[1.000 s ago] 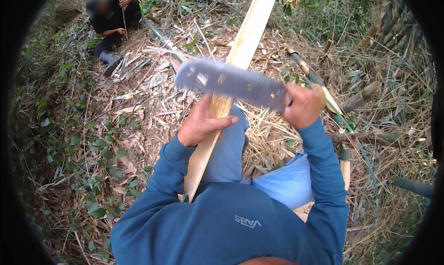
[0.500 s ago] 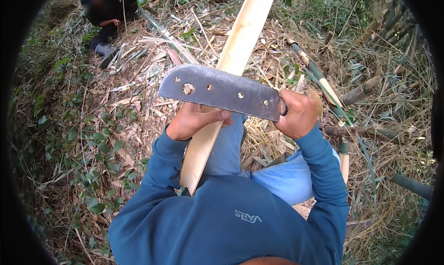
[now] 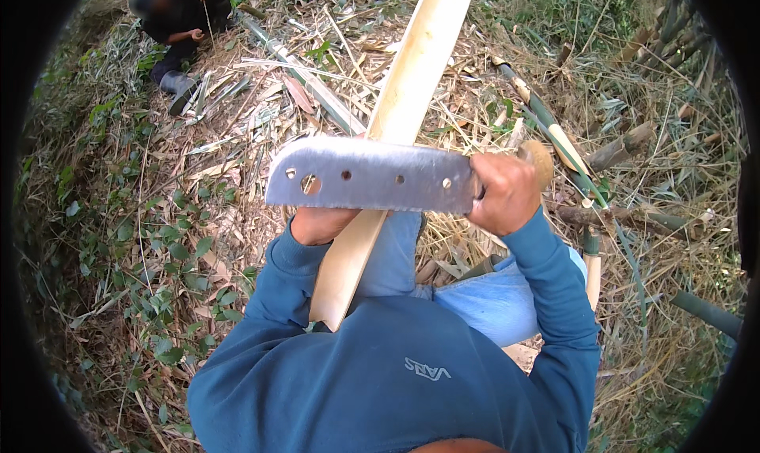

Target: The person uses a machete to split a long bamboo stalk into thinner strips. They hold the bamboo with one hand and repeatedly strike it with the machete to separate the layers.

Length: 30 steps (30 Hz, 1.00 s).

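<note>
The split bamboo strip [image 3: 416, 73] runs slantwise from near left to far right, its pale hollow side up; its near end lies at the front of the blue sweatshirt [image 3: 340, 382], touching or just beside it, I cannot tell which, perhaps so that the body can back it; a little farther on, it passes over the left jeans leg [image 3: 388, 259], which probably props it from below; the left hand [image 3: 318, 225] is at its left edge, seemingly to steady it, though its fingers are behind the metal and I cannot tell how they are set; the right hand [image 3: 507, 193] has its fingers curled round the wooden handle [image 3: 540, 164], close up to the broad blade [image 3: 372, 164], likely for control; that blade lies crosswise above the strip, hiding whether the two touch; beyond, at right, a green bamboo pole [image 3: 545, 123] lies among dry litter; at far left a co-worker [image 3: 180, 26] in dark clothes sits holding a thin stick [image 3: 209, 19].
</note>
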### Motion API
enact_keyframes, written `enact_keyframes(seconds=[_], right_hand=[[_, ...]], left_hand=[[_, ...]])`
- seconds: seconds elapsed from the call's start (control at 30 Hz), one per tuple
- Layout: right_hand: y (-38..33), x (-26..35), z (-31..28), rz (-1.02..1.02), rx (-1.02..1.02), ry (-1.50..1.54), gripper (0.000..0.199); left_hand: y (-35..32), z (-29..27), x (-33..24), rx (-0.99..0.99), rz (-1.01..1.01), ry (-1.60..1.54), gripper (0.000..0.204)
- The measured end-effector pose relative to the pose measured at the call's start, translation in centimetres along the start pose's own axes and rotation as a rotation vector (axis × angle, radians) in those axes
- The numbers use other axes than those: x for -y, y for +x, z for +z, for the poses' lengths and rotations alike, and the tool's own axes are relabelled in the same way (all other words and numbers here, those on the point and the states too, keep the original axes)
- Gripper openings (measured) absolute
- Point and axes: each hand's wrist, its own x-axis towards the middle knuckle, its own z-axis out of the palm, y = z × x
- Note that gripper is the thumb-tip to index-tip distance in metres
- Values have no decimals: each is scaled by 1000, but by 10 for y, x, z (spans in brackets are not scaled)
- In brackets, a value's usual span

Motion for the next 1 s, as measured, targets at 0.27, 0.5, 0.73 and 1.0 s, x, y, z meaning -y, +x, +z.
enact_keyframes(seconds=[0.27, 0.5, 0.73, 1.0], right_hand=[[4, -2, -1, -9, -21, -55, 31], [9, -8, -2, 108, -22, -22, 33], [18, -11, -10, 185, -1, -56, 36], [21, -23, -11, 205, -88, -88, 37]], left_hand=[[0, 2, -9, 37, -60, 37, 69], [-3, 8, -8, -2, -4, -98, 67], [0, 6, -13, 16, -28, -18, 69], [-2, 2, -11, 48, -23, 4, 70]])
